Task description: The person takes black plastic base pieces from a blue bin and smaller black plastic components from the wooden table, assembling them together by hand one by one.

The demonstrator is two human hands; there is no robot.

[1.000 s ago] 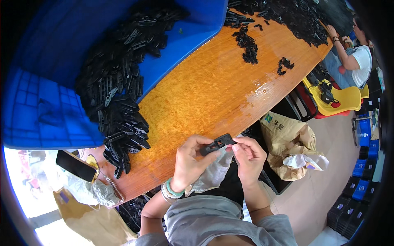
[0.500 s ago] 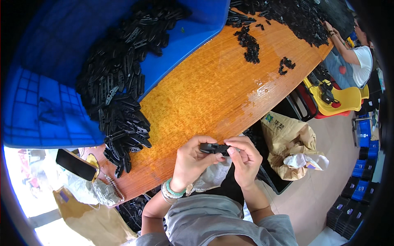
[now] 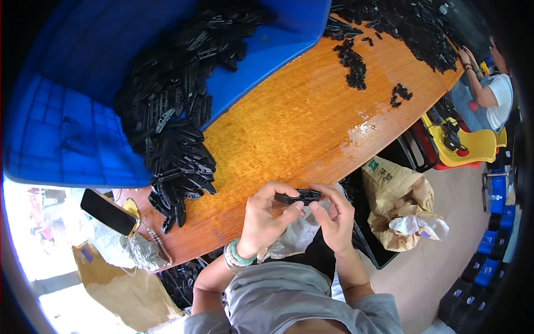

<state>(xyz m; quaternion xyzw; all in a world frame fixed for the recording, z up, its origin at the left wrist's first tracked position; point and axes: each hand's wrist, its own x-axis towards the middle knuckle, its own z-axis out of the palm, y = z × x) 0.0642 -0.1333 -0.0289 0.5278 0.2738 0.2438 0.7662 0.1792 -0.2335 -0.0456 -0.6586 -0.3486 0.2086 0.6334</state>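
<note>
Just over the near edge of the wooden table (image 3: 267, 122), a small, elongated black plastic part (image 3: 305, 196) is held between both hands. My left hand (image 3: 260, 221) pinches its left end between thumb and fingers. The other end is gripped by my right hand (image 3: 335, 218), its thumb resting against the near side. Fingers cover both ends, so the whole shape cannot be made out. Similar long black parts (image 3: 181, 161) spill out of a tipped blue bin (image 3: 78, 136) onto the table at the left.
Smaller black pieces (image 3: 351, 65) lie farther off, before a large dark heap (image 3: 411, 28). A phone (image 3: 108, 211) stands at the left edge. To the right are a brown paper bag (image 3: 392, 195) and a yellow chair (image 3: 473, 146). Another person (image 3: 495, 92) works at the far right.
The head view has shifted slightly, so the table and bin appear moved right and up. Both hands keep hold of the black part, which now lies at a slightly different angle between the fingers.
</note>
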